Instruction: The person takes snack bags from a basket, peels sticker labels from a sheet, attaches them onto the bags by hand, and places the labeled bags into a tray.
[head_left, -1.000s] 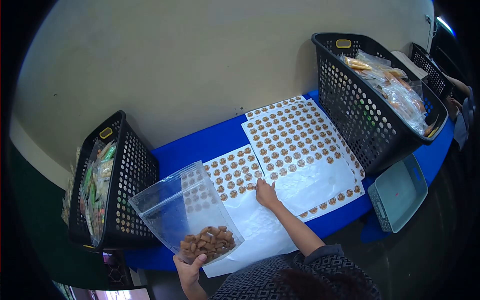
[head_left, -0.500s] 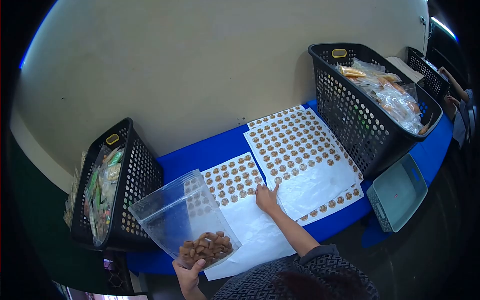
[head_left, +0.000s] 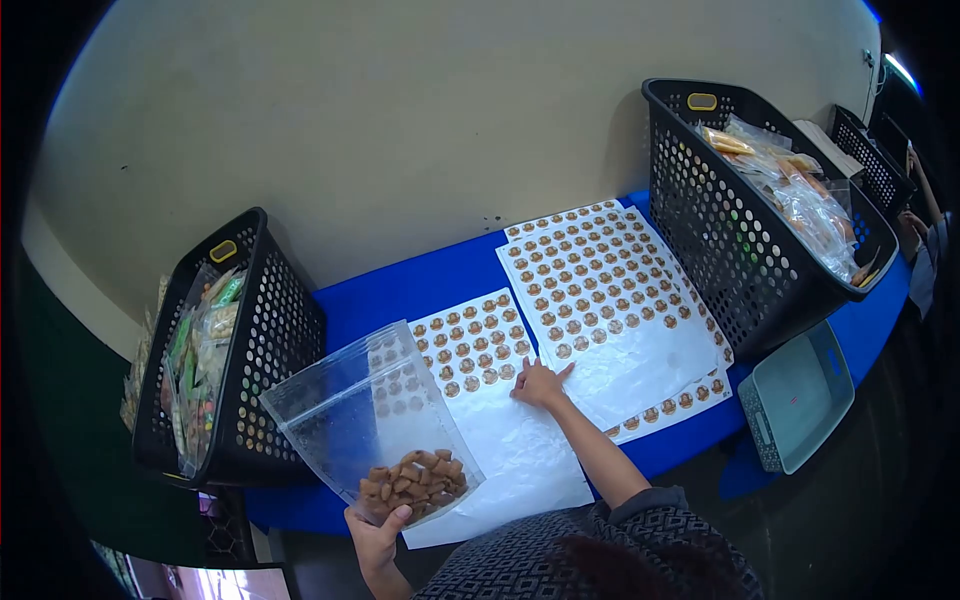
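My left hand (head_left: 376, 537) grips the lower corner of a clear zip bag (head_left: 345, 400), thumb on top. Brown tube-shaped snack pieces (head_left: 415, 480) lie in the bottom of the bag. The bag overlaps the left sticker sheet (head_left: 480, 345), whose round brown stickers show through it. My right hand (head_left: 541, 383) rests at the right edge of that sheet, just below its lowest stickers, with fingers spread. Beside it lies a second, larger sticker sheet (head_left: 590, 270) on top of other sheets. The lower parts of both sheets are bare backing.
A black basket (head_left: 270, 350) of packed bags stands at the left. Another black basket (head_left: 720, 230) of bags is at the right, above a grey-green tray (head_left: 800, 395). Blue cloth (head_left: 400, 280) covers the table. Another person's arm (head_left: 925, 185) shows at far right.
My right hand has shifted slightly along the sheet edge and its fingers have spread. My left hand keeps its hold on the bag. The view has shifted slightly.
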